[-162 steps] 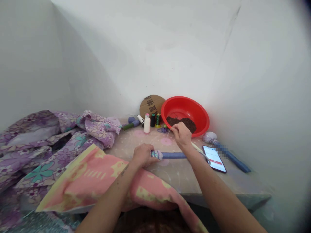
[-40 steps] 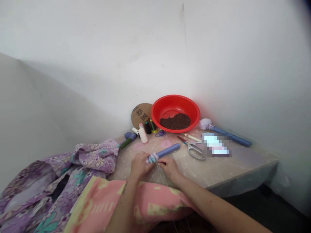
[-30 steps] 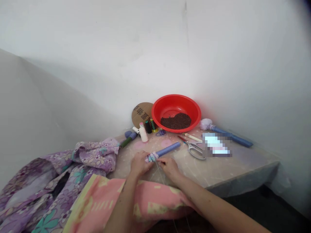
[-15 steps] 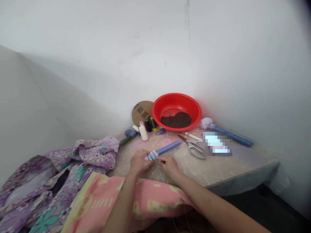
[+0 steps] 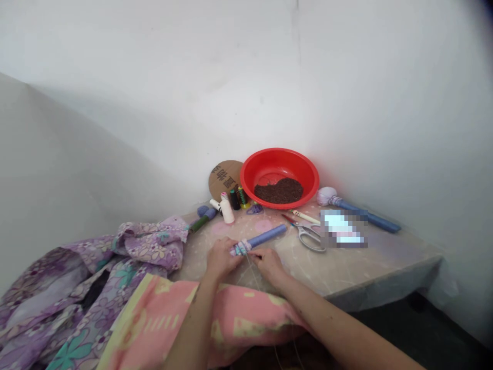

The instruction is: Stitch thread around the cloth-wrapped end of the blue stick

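Observation:
My left hand (image 5: 222, 258) is closed around the near end of a blue-wrapped stick (image 5: 267, 236), where gathered flowered fabric (image 5: 242, 247) covers it. The stick's bare blue end points up and right over the table. My right hand (image 5: 268, 263) is closed, its thumb and forefinger pinched together against the right edge of the gathered fabric. Whatever is in that pinch is too small to make out. A pale thread (image 5: 252, 264) runs down from the fabric between my hands and hangs over my lap.
A red basin (image 5: 279, 154) with dark brown grains stands against the wall, beside a cardboard disc (image 5: 223, 177). Thread spools (image 5: 227, 210), scissors (image 5: 311, 240), a white pen-like tool (image 5: 304, 216) and a finished-looking round-headed stick (image 5: 362, 214) lie around. Flowered cloth (image 5: 150, 246) heaps at left.

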`<act>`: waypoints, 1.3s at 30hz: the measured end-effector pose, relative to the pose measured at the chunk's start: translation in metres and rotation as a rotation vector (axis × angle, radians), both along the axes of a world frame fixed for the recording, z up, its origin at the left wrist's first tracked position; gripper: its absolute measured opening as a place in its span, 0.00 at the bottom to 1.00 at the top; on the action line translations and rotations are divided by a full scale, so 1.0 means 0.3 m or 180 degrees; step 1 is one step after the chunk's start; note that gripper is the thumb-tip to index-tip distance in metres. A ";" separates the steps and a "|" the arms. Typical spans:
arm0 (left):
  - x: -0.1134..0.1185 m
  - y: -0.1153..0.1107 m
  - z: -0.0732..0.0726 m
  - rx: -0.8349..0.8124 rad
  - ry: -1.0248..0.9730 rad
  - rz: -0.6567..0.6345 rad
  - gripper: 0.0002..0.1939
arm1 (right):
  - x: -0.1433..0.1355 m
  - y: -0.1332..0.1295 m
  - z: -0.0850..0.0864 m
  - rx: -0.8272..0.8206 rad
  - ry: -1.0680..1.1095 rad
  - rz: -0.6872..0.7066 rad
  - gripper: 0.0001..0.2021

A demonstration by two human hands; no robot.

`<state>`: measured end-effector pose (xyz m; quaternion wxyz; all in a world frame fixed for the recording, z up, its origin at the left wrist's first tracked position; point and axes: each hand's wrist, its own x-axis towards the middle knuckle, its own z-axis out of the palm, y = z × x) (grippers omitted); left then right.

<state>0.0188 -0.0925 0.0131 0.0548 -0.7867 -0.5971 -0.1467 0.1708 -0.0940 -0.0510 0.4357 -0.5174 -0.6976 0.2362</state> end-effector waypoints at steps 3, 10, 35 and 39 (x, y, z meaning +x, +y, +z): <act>0.001 -0.001 0.002 -0.0025 0.0076 0.0058 0.18 | -0.001 0.001 0.001 -0.0029 0.0000 -0.0006 0.14; -0.002 0.000 0.003 0.0006 -0.0010 -0.0018 0.18 | -0.007 0.000 0.015 -0.0044 -0.0064 -0.0101 0.10; -0.018 0.007 -0.020 0.0156 -0.0198 -0.0173 0.21 | -0.018 0.021 0.017 -0.0016 0.0070 -0.0289 0.05; -0.030 0.011 -0.027 0.0280 -0.0352 -0.0123 0.23 | -0.004 0.003 0.027 -0.0002 -0.0231 -0.0405 0.07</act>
